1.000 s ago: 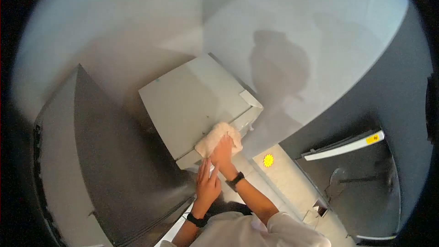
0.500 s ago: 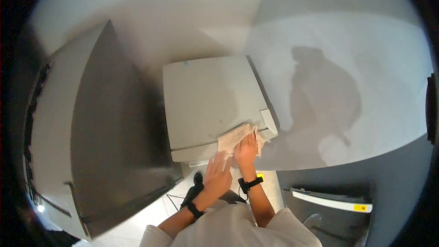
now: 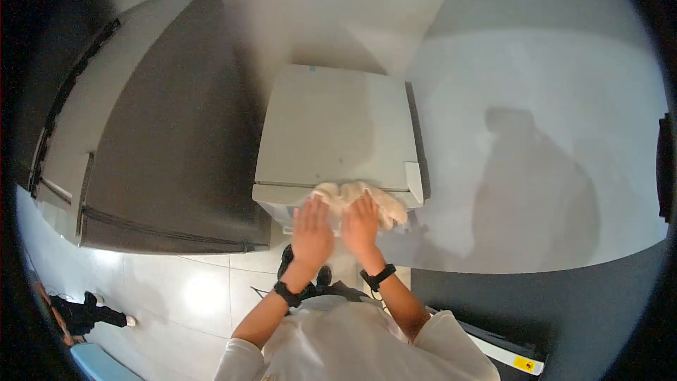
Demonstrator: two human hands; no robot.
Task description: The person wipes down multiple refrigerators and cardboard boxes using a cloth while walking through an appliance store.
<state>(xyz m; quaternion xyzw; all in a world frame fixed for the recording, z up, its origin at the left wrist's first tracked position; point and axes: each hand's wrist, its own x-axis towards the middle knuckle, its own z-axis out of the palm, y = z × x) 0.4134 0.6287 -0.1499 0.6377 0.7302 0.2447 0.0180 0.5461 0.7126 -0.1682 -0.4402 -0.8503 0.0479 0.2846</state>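
A pale, fluffy cloth lies bunched over the front top edge of a small white fridge-like appliance. My right hand presses on the cloth with its fingers over it, near the right part of that edge. Just left of it, my left hand is spread flat, its fingertips at the cloth's left end and the appliance's front edge. Nothing shows in its grasp. Both wrists wear black bands.
A tall dark-sided fridge stands at the left. Grey-white wall panels rise at the right. Another person's dark-clad leg and a light blue object are at the lower left. A black appliance with a yellow label is at the lower right.
The view has turned, so the appliance now appears squarer and the floor at left shows. The cloth has gone from draped flat to bunched along the front edge, under my right hand.
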